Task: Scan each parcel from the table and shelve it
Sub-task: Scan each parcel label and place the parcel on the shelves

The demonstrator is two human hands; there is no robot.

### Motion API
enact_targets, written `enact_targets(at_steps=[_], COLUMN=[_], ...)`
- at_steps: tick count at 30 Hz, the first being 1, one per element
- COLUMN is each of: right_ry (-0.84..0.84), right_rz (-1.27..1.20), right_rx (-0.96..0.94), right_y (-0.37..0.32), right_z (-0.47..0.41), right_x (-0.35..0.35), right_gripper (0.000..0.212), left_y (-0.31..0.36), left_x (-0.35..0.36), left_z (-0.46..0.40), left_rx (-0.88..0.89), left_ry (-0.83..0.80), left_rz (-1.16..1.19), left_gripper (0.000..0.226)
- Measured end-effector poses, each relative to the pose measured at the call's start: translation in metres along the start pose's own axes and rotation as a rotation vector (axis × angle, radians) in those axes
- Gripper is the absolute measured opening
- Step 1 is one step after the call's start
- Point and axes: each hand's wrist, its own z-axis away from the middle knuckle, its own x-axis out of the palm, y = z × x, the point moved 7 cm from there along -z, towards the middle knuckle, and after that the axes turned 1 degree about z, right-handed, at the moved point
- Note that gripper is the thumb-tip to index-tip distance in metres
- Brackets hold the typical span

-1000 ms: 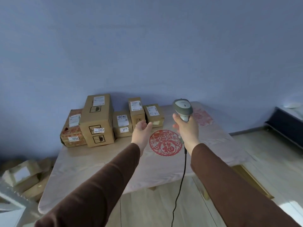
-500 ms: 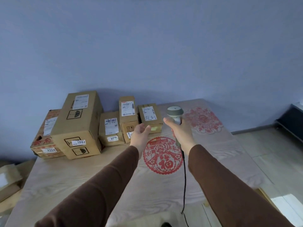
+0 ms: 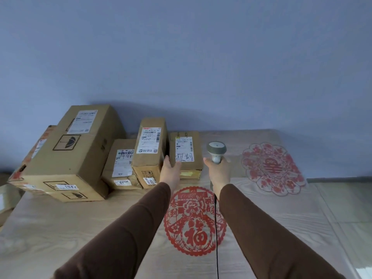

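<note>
Parcels in a row of 5 along the back of the counter (image 3: pixel 281 228), hard against the blue wall (image 3: pixel 201 57). From the left: a red-printed box (image 3: pixel 38 150), mostly hidden; a big box (image 3: pixel 80 158) marked 1042; a low box (image 3: pixel 122 164); a tall narrow box (image 3: pixel 150 152); a small box (image 3: pixel 186 154) with a handwritten label. Small box at the right end of the row, long axis running front to back, label face up, near short end facing the person. Open counter to its right, out to the flower paper cutout (image 3: pixel 271 168) and the right edge; open counter in front too, across the round red paper cutout (image 3: pixel 194 220) to the near edge. Left side tight: tall narrow box just beside it.

Left hand (image 3: pixel 171 170) spread, palm toward the small box, fingertips at its near left corner, thumb up in the gap by the tall narrow box; not closed on anything. Right hand (image 3: pixel 218 170) wrapped around the grip of a scanner (image 3: pixel 216 151), head up and pointing away toward the wall, just right of the small box. Black cord (image 3: pixel 216 238) hanging straight down toward the near edge. Floor (image 3: pixel 346 198) showing past the right edge.
</note>
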Motion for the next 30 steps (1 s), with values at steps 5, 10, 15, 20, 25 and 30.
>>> enact_targets(at_steps=[5, 10, 15, 20, 25, 30], right_ry=[-0.062, -0.15, -0.197, -0.158, -0.158, -0.147], right_rz=[-0.018, -0.078, -0.079, -0.103, -0.233, -0.298], right_rx=[0.074, 0.19, 0.211, 0.141, 0.109, -0.015], right_y=[0.021, 0.047, 0.055, 0.047, 0.022, -0.016], right_z=[-0.028, -0.04, -0.043, -0.025, 0.022, 0.098], right_x=[0.018, 0.033, 0.035, 0.01, -0.028, -0.07], right_gripper=[0.017, 0.011, 0.014, 0.021, 0.022, 0.03], left_y=[-0.02, -0.041, -0.047, -0.036, -0.009, 0.02], left_x=[0.011, 0.01, 0.012, 0.018, 0.014, -0.007], left_z=[-0.038, -0.062, -0.061, -0.035, 0.017, 0.096], left_rx=[-0.089, -0.166, -0.111, -0.041, 0.087, 0.181], left_ry=[0.028, 0.05, 0.024, -0.031, -0.059, -0.064], left_rz=[-0.047, -0.036, -0.014, 0.058, 0.198, 0.329], left_gripper=[0.068, 0.064, 0.056, 0.055, 0.041, 0.02])
